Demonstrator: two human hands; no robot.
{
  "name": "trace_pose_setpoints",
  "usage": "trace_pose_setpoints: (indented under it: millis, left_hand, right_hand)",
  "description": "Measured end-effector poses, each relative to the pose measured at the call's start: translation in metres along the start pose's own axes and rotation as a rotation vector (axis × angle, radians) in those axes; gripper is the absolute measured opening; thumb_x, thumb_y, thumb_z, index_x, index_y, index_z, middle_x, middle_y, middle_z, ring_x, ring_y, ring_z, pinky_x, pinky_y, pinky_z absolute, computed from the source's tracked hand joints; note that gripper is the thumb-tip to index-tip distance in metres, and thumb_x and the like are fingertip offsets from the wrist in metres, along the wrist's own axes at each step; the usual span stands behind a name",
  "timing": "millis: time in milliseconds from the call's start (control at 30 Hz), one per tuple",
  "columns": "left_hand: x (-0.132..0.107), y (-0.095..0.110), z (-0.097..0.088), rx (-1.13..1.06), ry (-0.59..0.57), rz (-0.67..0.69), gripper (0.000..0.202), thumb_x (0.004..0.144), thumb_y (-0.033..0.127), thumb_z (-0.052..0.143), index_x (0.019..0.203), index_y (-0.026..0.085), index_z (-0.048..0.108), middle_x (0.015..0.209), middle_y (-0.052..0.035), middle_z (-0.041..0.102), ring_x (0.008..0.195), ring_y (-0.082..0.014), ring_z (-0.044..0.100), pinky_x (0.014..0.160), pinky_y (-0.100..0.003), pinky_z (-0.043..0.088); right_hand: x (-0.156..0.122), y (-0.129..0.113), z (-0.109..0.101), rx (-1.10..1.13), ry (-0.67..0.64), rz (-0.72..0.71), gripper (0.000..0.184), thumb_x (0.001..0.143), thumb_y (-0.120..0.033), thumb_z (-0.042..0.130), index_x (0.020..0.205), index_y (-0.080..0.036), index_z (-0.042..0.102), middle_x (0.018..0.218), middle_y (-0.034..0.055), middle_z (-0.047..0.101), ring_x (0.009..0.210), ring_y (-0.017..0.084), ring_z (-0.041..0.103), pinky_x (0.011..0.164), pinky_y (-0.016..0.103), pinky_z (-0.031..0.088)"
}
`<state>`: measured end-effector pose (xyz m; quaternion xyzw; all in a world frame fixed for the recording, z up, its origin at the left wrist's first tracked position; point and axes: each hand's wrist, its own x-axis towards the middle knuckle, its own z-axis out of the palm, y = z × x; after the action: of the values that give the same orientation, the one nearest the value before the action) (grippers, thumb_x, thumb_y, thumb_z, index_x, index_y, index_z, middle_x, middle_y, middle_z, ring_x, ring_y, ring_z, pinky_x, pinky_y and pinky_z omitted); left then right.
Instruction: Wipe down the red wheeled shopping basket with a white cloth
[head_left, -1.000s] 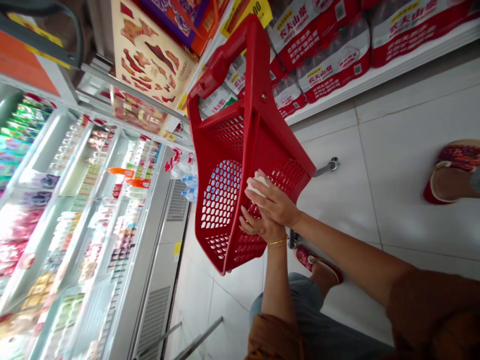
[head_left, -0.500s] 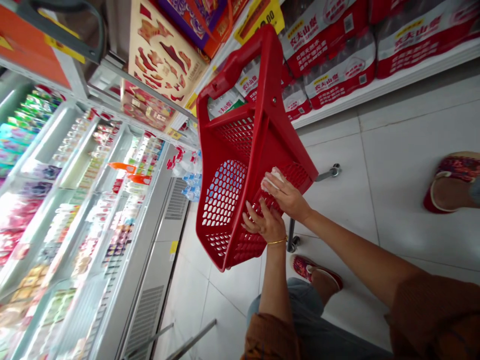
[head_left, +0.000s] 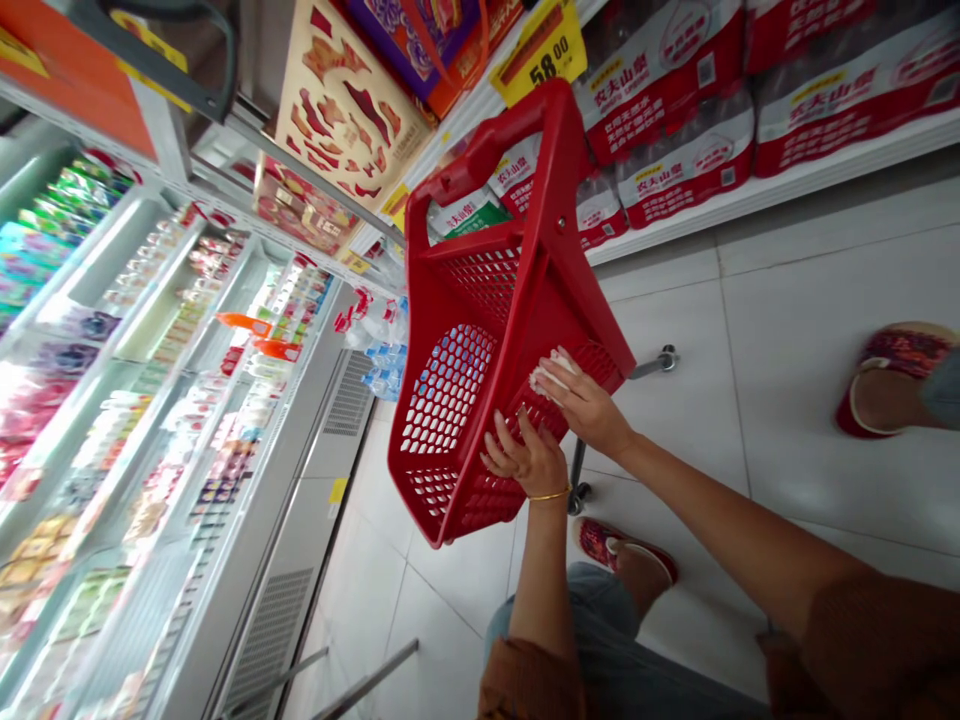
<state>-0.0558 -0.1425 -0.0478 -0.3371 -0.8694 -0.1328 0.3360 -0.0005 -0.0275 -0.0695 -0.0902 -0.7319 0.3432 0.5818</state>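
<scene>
Honeycombed plastic basket [head_left: 551,310]; 2 hands [head_left: 596,412] [head_left: 541,466], 1 pressing white wad [head_left: 549,368].

brown sleeves [head_left: 531,682]; thin gold-coloured bangle [head_left: 551,496] round left wrist [head_left: 548,512]; faded blue jeans [head_left: 637,665]; red shoes [head_left: 598,544], multicoloured pattern, pale trim.

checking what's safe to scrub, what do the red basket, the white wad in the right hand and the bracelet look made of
Red basket: likely moulded plastic, smooth with a slight sheen; the hole grids run straight into its walls.
White wad: soft and matt, crumpled under the right hand; tissue or cloth, I can't tell which.
Bracelet: probably metal, thin, gold-coloured and shiny.
</scene>
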Motion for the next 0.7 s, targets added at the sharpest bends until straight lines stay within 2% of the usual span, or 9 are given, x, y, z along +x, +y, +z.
trace_pose_setpoints:
  millis: [133,267,333,533,633,700]
  left_hand:
    - [0.001,0.007,-0.006,-0.008,-0.033,-0.003,0.035,0.086,0.042,0.054,0.115,0.027,0.066,0.136,-0.0144,0.049,0.135,-0.0362,0.025,0.11,-0.064,0.01]
    - [0.002,0.016,-0.012,-0.004,-0.077,0.045,0.046,0.083,0.043,0.057,0.127,0.029,0.058,0.142,-0.0136,0.042,0.137,-0.0401,0.017,0.108,-0.068,0.003]
    - [0.004,0.019,-0.014,-0.006,-0.072,0.058,0.047,0.083,0.042,0.057,0.128,0.029,0.057,0.143,-0.0132,0.042,0.137,-0.04,0.018,0.108,-0.068,0.003]
    - [0.018,0.025,-0.015,-0.06,-0.065,0.0,0.033,0.088,0.044,0.053,0.116,0.034,0.066,0.134,-0.0102,0.054,0.133,-0.0348,0.03,0.11,-0.063,0.01]
    - [0.027,0.028,-0.015,-0.088,-0.084,-0.032,0.028,0.089,0.044,0.052,0.107,0.032,0.07,0.133,-0.0103,0.056,0.133,-0.0353,0.031,0.109,-0.064,0.013]
    - [0.032,0.029,-0.016,-0.09,-0.078,-0.007,0.026,0.09,0.042,0.052,0.104,0.031,0.071,0.134,-0.0099,0.055,0.135,-0.0346,0.031,0.11,-0.063,0.014]
  right_hand:
    - [0.001,-0.009,-0.004,0.018,0.001,0.035,0.046,0.095,-0.015,0.039,0.14,-0.024,0.042,0.144,0.009,0.046,0.142,0.025,0.026,0.113,0.054,0.034]
    - [0.002,-0.013,-0.005,0.022,-0.002,0.053,0.046,0.095,-0.016,0.038,0.14,-0.024,0.042,0.145,0.0083,0.044,0.143,0.025,0.021,0.114,0.054,0.032]
    - [0.002,-0.014,-0.006,0.023,-0.002,0.052,0.046,0.095,-0.017,0.039,0.141,-0.023,0.041,0.146,0.0088,0.043,0.143,0.026,0.02,0.115,0.054,0.032]
    - [0.007,-0.017,-0.012,0.012,-0.004,0.08,0.044,0.096,-0.019,0.036,0.14,-0.024,0.043,0.146,0.0071,0.043,0.143,0.024,0.021,0.116,0.052,0.031]
    - [0.011,-0.021,-0.015,0.014,0.016,0.083,0.045,0.097,-0.019,0.036,0.14,-0.025,0.042,0.147,0.006,0.042,0.143,0.024,0.021,0.116,0.051,0.031]
    - [0.016,-0.024,-0.015,0.015,0.04,0.066,0.045,0.096,-0.019,0.037,0.141,-0.025,0.04,0.147,0.0056,0.042,0.143,0.024,0.021,0.116,0.051,0.031]
